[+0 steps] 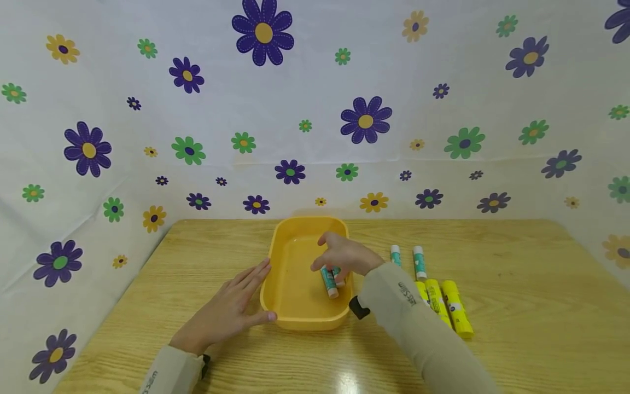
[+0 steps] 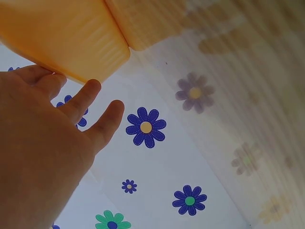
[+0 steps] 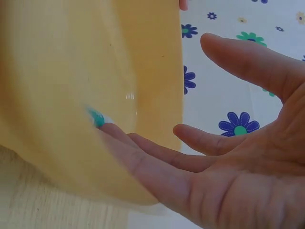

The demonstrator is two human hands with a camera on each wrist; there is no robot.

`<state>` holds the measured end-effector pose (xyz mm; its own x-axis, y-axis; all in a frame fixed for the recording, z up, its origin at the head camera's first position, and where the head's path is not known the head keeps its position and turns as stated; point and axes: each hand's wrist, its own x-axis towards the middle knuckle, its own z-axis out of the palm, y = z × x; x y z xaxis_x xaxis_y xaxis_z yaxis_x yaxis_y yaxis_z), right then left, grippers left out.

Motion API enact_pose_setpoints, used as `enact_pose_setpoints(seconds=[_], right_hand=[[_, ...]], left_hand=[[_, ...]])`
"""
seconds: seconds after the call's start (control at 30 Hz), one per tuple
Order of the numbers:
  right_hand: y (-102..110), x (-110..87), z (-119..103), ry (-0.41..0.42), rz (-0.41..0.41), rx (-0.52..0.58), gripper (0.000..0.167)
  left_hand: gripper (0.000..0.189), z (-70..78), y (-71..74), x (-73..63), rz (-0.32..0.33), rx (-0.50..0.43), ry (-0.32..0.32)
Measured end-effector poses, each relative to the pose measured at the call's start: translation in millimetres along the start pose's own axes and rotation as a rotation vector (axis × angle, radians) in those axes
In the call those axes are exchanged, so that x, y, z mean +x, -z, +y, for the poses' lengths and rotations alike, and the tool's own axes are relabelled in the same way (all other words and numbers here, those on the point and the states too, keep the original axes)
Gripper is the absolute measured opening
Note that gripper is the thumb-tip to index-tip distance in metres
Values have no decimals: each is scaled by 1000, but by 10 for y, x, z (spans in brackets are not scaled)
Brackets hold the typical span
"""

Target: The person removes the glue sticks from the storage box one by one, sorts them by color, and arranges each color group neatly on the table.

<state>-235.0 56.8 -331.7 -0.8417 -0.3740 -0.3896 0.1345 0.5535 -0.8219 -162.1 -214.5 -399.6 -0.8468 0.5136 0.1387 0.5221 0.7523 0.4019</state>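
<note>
A yellow-orange plastic tray (image 1: 295,276) stands on the table in the head view. My left hand (image 1: 223,312) rests against its left side, fingers straight and thumb near the front corner. Over the tray's right side is my right hand (image 1: 348,256), its fingers spread and gripping nothing. Beneath it, inside the tray, lies a teal glue stick (image 1: 330,284), with a second one (image 1: 338,278) partly hidden by the fingers. In the right wrist view, a teal end (image 3: 96,117) shows by the fingertips.
Right of the tray lie two teal glue sticks (image 1: 419,262) with white caps. Nearer to me are three yellow glue sticks (image 1: 458,311), partly behind the right sleeve (image 1: 418,328). A flowered cloth (image 1: 315,142) hangs behind the wooden table (image 1: 531,306).
</note>
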Motion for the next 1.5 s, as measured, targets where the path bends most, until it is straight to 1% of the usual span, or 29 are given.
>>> enact_pose_setpoints(seconds=[0.23,0.47,0.57,0.63,0.73,0.83,1.0,1.1,1.2,1.37,1.5], right_hand=[[13,11,-101,-28,-22,-107,70],[-24,51,-149,-86,-40,-64,70],[-65,70,-166,-113,-42,-63,70],[-101,85,-173,-135,-52,-65,68],[-156,111,-181,-176,-82,-40,63],[-200,131,-193,-208,-128,-1,57],[-247,158,-213,-217,-215,16,49],[-265,176,-207,-226,-272,52,47],[-284,205,-196,-225,-342,87,48],[-318,273,-178,-194,-471,105,55],[-343,313,-167,-184,-544,114,56]], left_hand=[[89,3,0,1,-8,5,9],[88,14,3,-6,-8,2,23],[88,17,2,-2,-13,-3,26],[89,19,1,0,-18,-10,27],[89,22,-1,2,-23,-18,30],[88,24,-2,-1,-19,-12,36],[88,18,1,-5,-13,-2,35],[88,17,0,-5,-14,-2,31],[88,15,-1,-1,-13,-1,29],[89,14,1,5,-13,-2,23],[89,15,7,-1,-17,-8,24]])
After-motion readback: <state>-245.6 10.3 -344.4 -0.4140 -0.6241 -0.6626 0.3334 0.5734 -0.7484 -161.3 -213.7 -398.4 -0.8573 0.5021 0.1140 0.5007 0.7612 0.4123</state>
